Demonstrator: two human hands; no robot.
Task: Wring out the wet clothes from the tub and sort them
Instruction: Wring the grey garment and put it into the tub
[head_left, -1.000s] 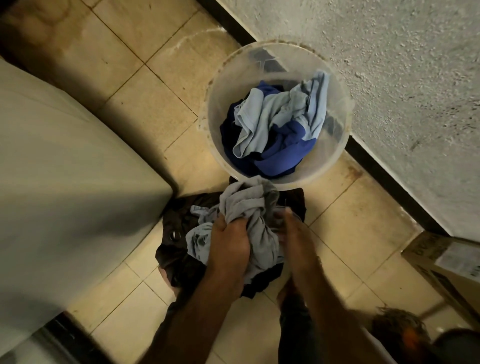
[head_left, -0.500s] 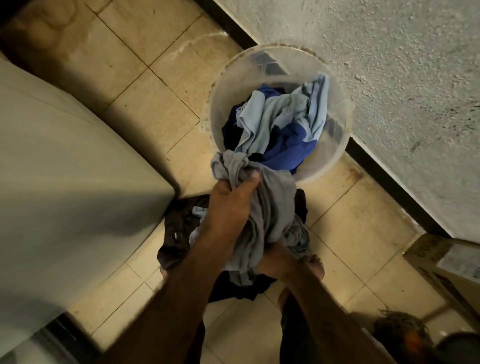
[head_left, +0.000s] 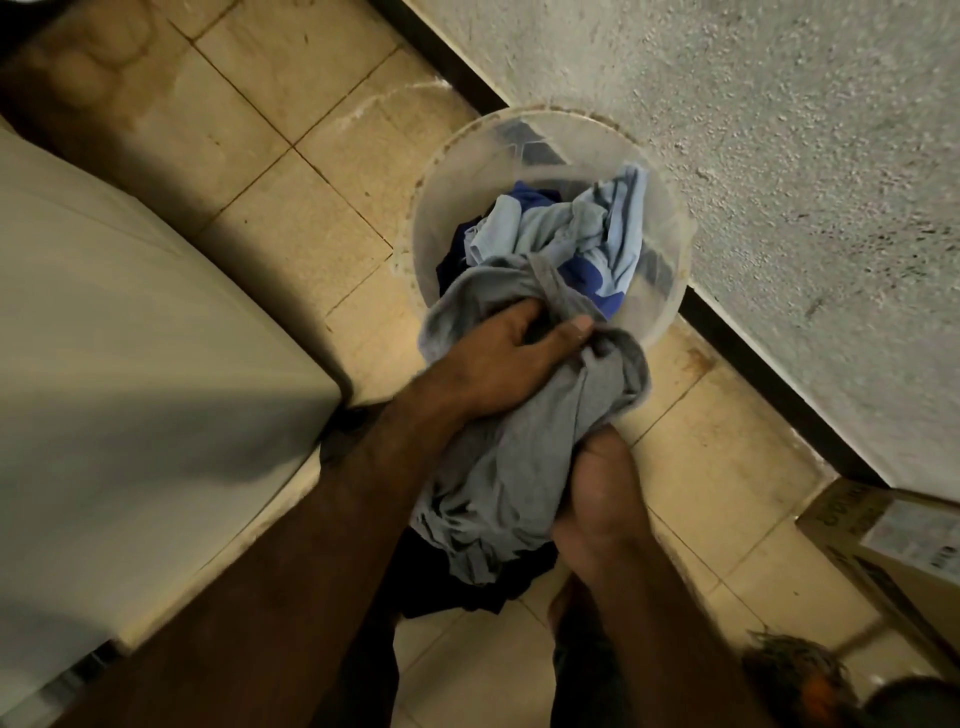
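Note:
A grey garment (head_left: 524, 457) is bunched between both my hands, held up over the near rim of a clear plastic bucket (head_left: 452, 171). My left hand (head_left: 498, 358) grips its upper end, fingers curled into the cloth. My right hand (head_left: 597, 499) grips the lower end from the right. Inside the bucket lie a light blue garment (head_left: 582, 228) and a darker blue one (head_left: 587, 275). Under the grey garment a dark pile of clothes (head_left: 467, 587) lies on the tiled floor, mostly hidden by my arms.
A rough plastered wall (head_left: 779, 156) with a dark skirting runs behind the bucket. A large pale appliance or cabinet (head_left: 130, 364) fills the left side. A cardboard box (head_left: 893, 535) stands at the right, and a mop head (head_left: 789, 670) lies at the lower right.
Both hands have lifted the grey garment off the dark pile and carried it up toward the bucket's near rim. The left hand moved furthest forward.

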